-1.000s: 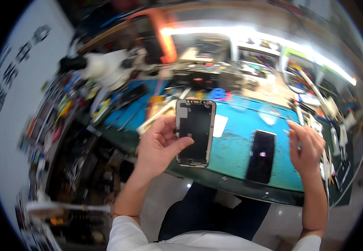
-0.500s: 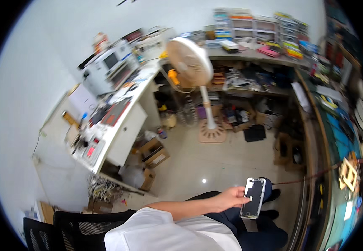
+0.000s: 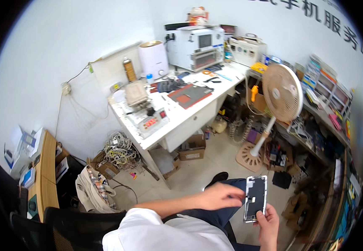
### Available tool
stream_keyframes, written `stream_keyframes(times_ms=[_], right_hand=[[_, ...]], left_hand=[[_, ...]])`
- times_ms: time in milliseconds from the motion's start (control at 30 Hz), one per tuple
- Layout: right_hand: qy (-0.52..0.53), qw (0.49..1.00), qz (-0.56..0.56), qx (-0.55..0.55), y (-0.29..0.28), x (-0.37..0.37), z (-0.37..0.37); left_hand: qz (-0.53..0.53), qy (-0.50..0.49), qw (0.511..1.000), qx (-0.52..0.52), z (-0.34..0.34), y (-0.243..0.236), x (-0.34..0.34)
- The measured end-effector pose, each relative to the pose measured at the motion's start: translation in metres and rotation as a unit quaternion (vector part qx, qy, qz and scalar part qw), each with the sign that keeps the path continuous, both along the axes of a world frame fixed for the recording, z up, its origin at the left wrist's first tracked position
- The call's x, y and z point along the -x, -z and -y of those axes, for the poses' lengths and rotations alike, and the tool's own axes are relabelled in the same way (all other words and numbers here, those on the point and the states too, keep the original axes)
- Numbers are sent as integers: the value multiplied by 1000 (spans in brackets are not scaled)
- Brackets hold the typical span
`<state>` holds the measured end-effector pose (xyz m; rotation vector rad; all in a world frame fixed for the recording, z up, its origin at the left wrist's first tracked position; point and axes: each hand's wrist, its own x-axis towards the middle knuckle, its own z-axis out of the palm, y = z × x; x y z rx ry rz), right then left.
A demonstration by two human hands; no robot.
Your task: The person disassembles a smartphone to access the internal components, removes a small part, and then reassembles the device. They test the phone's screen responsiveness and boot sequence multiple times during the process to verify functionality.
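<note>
A phone screen (image 3: pixel 255 200), its dark inner side with a white rim facing up, is upright over my lap. My right hand (image 3: pixel 268 221) grips its lower right corner, with the thumb lying on the inner side. By the screen's left edge is my left hand (image 3: pixel 222 197), its fingers reaching toward the edge and slightly apart. Whether those fingertips touch the rim I cannot tell. A small pale piece shows near the middle of the dark side.
Ahead stands a white workbench (image 3: pixel 177 119) with a lit-display heating unit (image 3: pixel 150 122), a grey-red mat (image 3: pixel 190 95) and a white machine (image 3: pixel 196 48). A standing fan (image 3: pixel 279 92) is to its right. Tangled cables (image 3: pixel 123 150) and a beige bag (image 3: pixel 91 192) lie left.
My view has swung to the left. My right hand has come into view and taken hold of the phone screen; my left hand, which held its edge, has let go.
</note>
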<state>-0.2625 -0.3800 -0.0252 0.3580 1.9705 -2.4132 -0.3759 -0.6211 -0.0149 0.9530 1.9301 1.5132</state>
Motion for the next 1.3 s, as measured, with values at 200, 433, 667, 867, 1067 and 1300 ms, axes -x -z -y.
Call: stream_keyframes(times_ms=[200,433,667,867,1067,1300], right_hand=[[-88,995,-48,-32,-71,116,71],[-171,983,-61,-40,-137,228,200],[-235,969,-69,-30,-164,311,290],[-286,956,-47,-52,-175,349,339],[-314,945,-60,-60,-183,375,365],[-321,942,-71,-66,-188,379,381]], left_hand=[[-460,-518,716,90,284,-101,123],[-490,-345,753,272,399,-92,156],[-540,-323,720,294,413,-88,166],[-558,-324,722,249,419,-83,168],[-562,-313,733,222,412,-77,176],[-570,-299,738,203,414,-78,177]])
